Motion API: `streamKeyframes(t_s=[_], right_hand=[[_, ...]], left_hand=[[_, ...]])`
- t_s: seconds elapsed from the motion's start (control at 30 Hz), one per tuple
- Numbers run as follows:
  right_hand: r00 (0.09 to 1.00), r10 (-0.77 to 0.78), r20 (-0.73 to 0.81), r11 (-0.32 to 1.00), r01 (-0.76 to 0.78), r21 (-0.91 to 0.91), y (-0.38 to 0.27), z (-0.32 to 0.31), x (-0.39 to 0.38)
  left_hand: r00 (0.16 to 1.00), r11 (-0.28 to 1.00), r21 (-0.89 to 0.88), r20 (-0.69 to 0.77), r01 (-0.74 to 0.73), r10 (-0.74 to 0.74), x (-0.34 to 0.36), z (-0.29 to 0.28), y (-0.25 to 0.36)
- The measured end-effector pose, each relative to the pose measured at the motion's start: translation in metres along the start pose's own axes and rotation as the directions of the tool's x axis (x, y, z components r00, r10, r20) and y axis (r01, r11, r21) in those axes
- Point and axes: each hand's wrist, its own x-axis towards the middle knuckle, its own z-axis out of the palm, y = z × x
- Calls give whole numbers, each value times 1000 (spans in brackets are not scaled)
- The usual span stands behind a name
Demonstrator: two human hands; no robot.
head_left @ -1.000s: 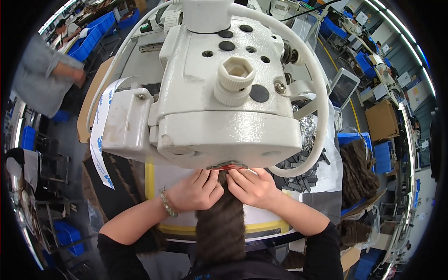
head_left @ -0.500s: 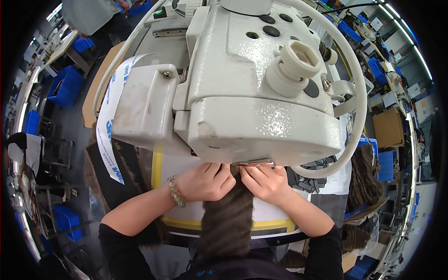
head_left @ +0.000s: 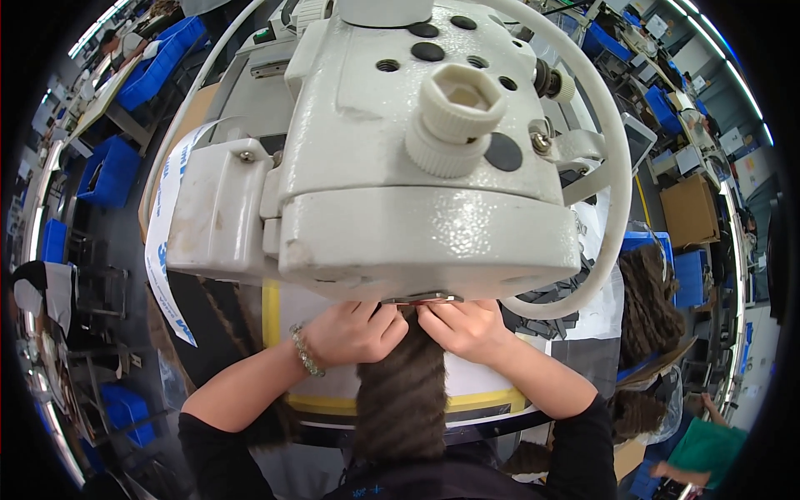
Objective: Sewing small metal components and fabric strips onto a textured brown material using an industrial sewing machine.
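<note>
Fur strip (head_left: 402, 404) pinched up close under a big white machine (head_left: 429, 229), not much headroom
From where I'm standing, left hand (head_left: 354, 333) and right hand (head_left: 463, 327) both have a narrow pinch on its far end, fingertips partly hidden. The strip runs back over the table's (head_left: 492, 382) yellow-taped near edge (head_left: 321, 404). Some white surface shows either side; a curved white tube (head_left: 615, 167) and black pieces (head_left: 546, 302) crowd the right.
</note>
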Motion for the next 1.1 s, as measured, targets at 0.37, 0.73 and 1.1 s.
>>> streamKeyframes(t_s=[0.37,0.73,1.1], right_hand=[[997,74,18,996,-74,47,-6,-3,3],[993,78,87,993,-86,87,-3,-6,-2],[985,89,150,991,-103,89,-6,-4,-3]], left_hand=[[1000,1000,-19,27,15,-14,-1,-3,1],[988,994,-36,116,102,-97,2,-11,2],[912,910,-137,187,392,-365,-2,-16,0]])
